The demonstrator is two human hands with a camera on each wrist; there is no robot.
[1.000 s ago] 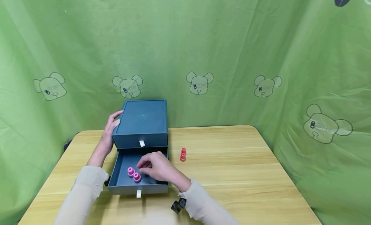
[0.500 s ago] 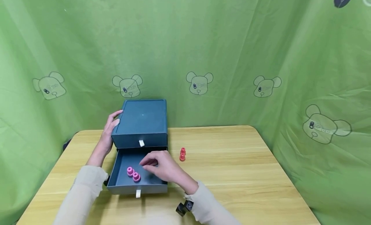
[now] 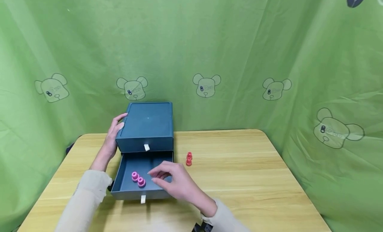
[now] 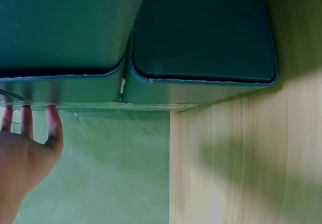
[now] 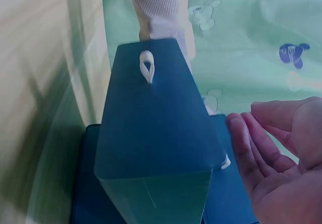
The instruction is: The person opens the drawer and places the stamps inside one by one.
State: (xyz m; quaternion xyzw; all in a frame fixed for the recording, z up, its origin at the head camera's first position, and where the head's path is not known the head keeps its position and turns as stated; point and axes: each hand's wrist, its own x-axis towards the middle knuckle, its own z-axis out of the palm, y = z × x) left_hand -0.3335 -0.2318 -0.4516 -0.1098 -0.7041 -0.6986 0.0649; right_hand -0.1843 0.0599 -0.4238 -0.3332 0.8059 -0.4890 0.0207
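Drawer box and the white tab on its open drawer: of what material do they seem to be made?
The drawer box looks like satin molded plastic: smooth walls, rounded corners, even blue color. The white tab seems matt fabric ribbon, looped in the right wrist view; soft plastic is possible.

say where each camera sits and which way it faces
Head: head-worn, facing forward and down at the drawer unit; left hand, right hand and sleeves show.
Left wrist: worn there, looking along the unit's side; left hand shows.
Right wrist: worn there, facing the lower drawer; right hand and one sleeve show.
Shared: head and right wrist show that drawer's white pull.
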